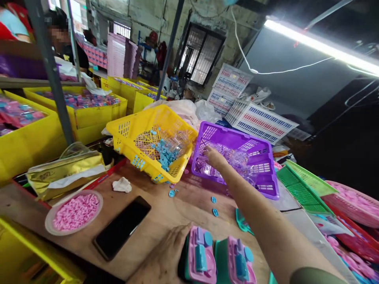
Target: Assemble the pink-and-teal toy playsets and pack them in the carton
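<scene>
My left hand lies at the bottom of the table, its fingers curled against the far left side of a pink-and-teal plastic toy case; some fingers are hidden behind it. A second similar case stands just to its right. My right arm stretches forward, and my right hand is inside the purple basket among clear plastic parts. Its fingers bend downward, with the tips lost among the parts. Small blue discs and a teal piece lie on the wood between hands and basket.
A yellow basket with blue pieces and clear parts tilts beside the purple one. Left are a phone, a bowl of pink pieces, crumpled tissue and a gold packet. Green trays stand right. A person sits behind.
</scene>
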Action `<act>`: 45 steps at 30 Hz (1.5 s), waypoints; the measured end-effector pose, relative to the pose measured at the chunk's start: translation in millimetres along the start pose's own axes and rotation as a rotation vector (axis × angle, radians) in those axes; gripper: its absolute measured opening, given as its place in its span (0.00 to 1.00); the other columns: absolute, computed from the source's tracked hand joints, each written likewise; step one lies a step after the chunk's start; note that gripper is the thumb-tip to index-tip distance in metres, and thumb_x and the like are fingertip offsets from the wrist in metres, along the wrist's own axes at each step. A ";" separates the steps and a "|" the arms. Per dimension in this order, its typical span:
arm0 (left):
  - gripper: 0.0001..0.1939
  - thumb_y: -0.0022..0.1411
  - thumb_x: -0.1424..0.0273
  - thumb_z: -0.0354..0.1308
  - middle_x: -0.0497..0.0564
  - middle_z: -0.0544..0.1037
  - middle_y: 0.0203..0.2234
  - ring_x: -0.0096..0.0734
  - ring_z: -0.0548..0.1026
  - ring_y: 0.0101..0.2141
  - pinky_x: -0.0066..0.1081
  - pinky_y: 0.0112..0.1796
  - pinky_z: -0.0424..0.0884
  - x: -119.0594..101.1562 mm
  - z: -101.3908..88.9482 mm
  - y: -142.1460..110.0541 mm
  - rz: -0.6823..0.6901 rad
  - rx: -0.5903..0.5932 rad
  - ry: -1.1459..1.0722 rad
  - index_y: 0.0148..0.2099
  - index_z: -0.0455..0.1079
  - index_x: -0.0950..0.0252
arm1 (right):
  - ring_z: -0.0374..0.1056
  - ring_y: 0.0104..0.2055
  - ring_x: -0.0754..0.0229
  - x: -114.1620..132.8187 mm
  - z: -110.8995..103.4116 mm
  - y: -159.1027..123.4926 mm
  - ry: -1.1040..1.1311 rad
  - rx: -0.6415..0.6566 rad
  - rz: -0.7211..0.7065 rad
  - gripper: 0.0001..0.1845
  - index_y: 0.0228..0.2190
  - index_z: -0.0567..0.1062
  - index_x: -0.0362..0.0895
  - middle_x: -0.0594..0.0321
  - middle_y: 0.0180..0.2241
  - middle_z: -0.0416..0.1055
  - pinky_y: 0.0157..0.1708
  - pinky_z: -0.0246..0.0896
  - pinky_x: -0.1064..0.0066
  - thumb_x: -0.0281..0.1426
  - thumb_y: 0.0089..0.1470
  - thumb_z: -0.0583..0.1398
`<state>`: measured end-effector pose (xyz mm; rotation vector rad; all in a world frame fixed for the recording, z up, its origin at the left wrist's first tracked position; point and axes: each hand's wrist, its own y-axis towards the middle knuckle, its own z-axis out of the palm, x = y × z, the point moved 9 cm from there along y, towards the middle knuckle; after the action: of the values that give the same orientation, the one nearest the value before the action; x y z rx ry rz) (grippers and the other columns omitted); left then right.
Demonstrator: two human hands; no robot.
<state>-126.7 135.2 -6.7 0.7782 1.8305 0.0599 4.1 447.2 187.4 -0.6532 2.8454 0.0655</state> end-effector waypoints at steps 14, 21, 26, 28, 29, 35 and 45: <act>0.74 0.50 0.58 0.87 0.68 0.63 0.78 0.68 0.64 0.76 0.67 0.76 0.62 -23.1 -14.1 3.4 0.040 0.053 -0.028 0.85 0.43 0.56 | 0.75 0.29 0.54 -19.4 -41.5 -195.3 0.730 -0.179 0.441 0.32 0.69 0.61 0.52 0.67 0.31 0.70 0.32 0.80 0.61 0.57 0.78 0.44; 0.72 0.50 0.57 0.87 0.65 0.64 0.77 0.66 0.66 0.75 0.65 0.75 0.63 -25.8 -20.6 5.1 0.113 0.015 -0.049 0.84 0.46 0.54 | 0.78 0.29 0.49 98.2 20.8 -287.8 1.019 0.281 0.394 0.43 0.55 0.80 0.47 0.59 0.30 0.77 0.28 0.77 0.60 0.71 0.62 0.63; 0.74 0.48 0.59 0.88 0.64 0.63 0.78 0.66 0.65 0.76 0.66 0.75 0.63 -27.1 -22.4 6.9 0.094 0.031 -0.043 0.84 0.46 0.54 | 0.74 0.68 0.36 112.2 10.1 -281.0 0.653 -0.041 0.180 0.36 0.59 0.82 0.51 0.49 0.63 0.79 0.70 0.71 0.40 0.61 0.76 0.50; 0.74 0.47 0.58 0.88 0.66 0.63 0.78 0.66 0.65 0.76 0.66 0.76 0.63 -28.5 -22.6 6.3 0.081 0.039 -0.045 0.84 0.46 0.55 | 0.62 0.78 0.43 126.1 5.7 -281.7 0.680 -0.125 0.018 0.33 0.69 0.74 0.53 0.54 0.73 0.70 0.79 0.56 0.41 0.54 0.79 0.46; 0.73 0.48 0.58 0.88 0.66 0.63 0.78 0.65 0.64 0.76 0.66 0.76 0.63 -29.7 -22.3 5.9 0.078 0.046 -0.045 0.84 0.46 0.56 | 0.61 0.79 0.45 132.5 4.0 -283.2 0.693 -0.158 -0.050 0.33 0.72 0.71 0.53 0.53 0.75 0.68 0.80 0.55 0.42 0.52 0.80 0.45; 0.71 0.50 0.57 0.86 0.69 0.61 0.79 0.64 0.63 0.77 0.64 0.76 0.63 -34.7 -21.4 7.0 0.074 0.048 -0.039 0.84 0.47 0.60 | 0.78 0.62 0.40 137.1 -5.0 -292.9 0.684 -0.361 -0.059 0.32 0.65 0.75 0.45 0.45 0.60 0.80 0.63 0.75 0.44 0.53 0.74 0.58; 0.61 0.50 0.54 0.85 0.67 0.69 0.74 0.64 0.68 0.74 0.62 0.74 0.66 -42.4 -22.5 9.1 0.100 0.059 -0.030 0.77 0.59 0.62 | 0.77 0.52 0.40 183.7 -22.0 -292.4 0.407 -0.394 -0.101 0.17 0.49 0.73 0.47 0.48 0.48 0.80 0.54 0.74 0.47 0.47 0.74 0.56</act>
<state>-133.5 126.8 41.0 0.9070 1.7707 0.0589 -34.1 103.7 169.4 -0.9862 3.2114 0.5476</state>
